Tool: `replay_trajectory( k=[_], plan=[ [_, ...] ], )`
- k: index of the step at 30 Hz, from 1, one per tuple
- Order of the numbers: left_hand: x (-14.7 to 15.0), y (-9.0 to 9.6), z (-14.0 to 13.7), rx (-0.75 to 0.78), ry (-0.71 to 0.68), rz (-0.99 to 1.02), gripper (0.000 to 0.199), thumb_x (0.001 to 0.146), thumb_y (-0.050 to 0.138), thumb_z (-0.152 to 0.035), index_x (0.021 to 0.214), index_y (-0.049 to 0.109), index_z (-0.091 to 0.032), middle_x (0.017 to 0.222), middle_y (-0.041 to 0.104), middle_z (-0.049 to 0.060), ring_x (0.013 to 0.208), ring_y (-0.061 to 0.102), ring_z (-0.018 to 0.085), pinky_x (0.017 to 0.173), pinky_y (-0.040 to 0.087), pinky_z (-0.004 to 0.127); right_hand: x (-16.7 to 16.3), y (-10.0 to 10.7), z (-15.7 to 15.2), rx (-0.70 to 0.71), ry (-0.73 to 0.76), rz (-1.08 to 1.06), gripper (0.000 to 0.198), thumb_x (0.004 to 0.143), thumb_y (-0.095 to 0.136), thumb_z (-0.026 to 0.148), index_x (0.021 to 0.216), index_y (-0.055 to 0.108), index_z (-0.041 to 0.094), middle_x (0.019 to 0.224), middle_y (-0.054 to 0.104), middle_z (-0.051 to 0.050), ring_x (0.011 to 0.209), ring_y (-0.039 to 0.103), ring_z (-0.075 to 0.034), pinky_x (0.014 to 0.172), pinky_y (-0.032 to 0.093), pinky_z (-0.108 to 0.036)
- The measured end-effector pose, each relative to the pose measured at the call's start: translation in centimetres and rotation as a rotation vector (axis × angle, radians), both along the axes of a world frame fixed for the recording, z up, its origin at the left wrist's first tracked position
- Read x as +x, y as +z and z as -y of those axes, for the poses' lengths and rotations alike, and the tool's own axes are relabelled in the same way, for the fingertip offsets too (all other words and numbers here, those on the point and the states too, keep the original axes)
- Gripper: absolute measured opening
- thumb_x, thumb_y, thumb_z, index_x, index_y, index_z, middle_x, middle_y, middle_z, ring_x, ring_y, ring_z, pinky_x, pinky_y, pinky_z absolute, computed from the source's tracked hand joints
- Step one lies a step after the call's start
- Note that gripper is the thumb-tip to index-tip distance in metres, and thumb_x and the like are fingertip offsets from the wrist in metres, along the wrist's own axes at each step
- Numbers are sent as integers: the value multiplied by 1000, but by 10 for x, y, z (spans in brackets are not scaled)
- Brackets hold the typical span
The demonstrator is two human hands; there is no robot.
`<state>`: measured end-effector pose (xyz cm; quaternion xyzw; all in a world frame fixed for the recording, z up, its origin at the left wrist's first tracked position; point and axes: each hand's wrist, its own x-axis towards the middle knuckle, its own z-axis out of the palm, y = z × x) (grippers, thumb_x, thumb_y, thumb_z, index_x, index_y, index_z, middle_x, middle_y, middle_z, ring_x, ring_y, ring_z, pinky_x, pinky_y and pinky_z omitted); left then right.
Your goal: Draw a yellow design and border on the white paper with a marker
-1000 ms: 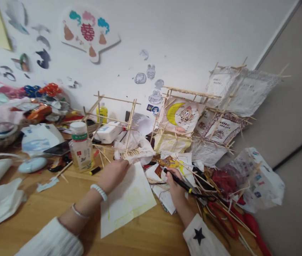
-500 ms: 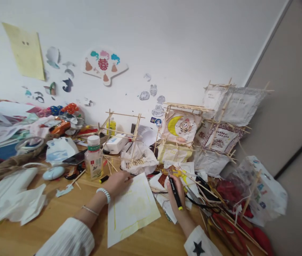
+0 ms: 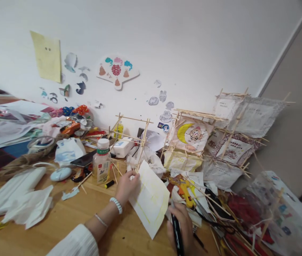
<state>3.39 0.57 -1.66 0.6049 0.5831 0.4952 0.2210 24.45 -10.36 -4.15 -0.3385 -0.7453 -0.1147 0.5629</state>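
My left hand (image 3: 129,186) pinches the upper left edge of a white sheet of paper (image 3: 151,201) with faint yellow marker lines on it. The sheet tilts up off the wooden table. In my right hand (image 3: 184,224) is a black marker (image 3: 176,227), uncapped, its tip pointing up and away near the sheet's right corner. A black marker cap (image 3: 109,184) with a yellow end lies on the table left of my left hand. Beside it stands a clear bottle (image 3: 102,161) with a white lid.
Stick-framed paper lanterns (image 3: 190,135) stand at the back right. A yellow glue gun (image 3: 185,192), sticks and scraps crowd the right side. At left lie a computer mouse (image 3: 60,173), white tissue (image 3: 30,206) and a phone (image 3: 84,158). A plastic bag (image 3: 286,209) sits far right.
My left hand has lifted the sheet from the table and turned it. My right hand has come nearer and lower with the marker. The whole view has shifted slightly.
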Motion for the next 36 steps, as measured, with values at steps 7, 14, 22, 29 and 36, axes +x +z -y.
replay_trajectory(
  k=[7,14,22,29,36],
  plan=[
    [16,-10,-6,-2,-3,-58,24,76,45,-34,67,59,-17,61,58,2,63,55,18,59,37,26,-39,-13,11,24,-12,-50,33,71,54,11,97,48,29,84,58,-6,73,60,-26,61,48,-37],
    [17,-18,-19,26,-50,-47,23,78,44,-33,67,57,-17,66,62,2,66,55,18,64,40,28,-50,-15,-21,-197,123,0,14,80,46,20,67,44,23,54,46,3,48,48,-14,47,34,-24],
    [17,-17,-21,27,-133,-47,23,79,44,-34,69,57,-18,71,63,3,69,55,18,67,40,28,-50,-26,-45,-732,177,-297,3,76,51,21,78,48,21,57,42,6,46,40,-11,44,31,-20],
    [15,-17,-25,46,-197,-78,25,81,44,-37,70,58,-18,73,63,3,72,56,19,67,40,28,-45,2,-37,-761,304,-168,15,78,48,27,86,58,19,75,58,-3,66,53,-17,60,42,-27],
    [16,-15,-21,-1,-235,-278,18,84,46,-32,79,57,-18,80,64,4,76,58,19,68,41,28,-46,-4,-38,-944,147,-253,6,71,52,26,72,53,20,56,48,4,50,45,-12,48,34,-22]
  ],
)
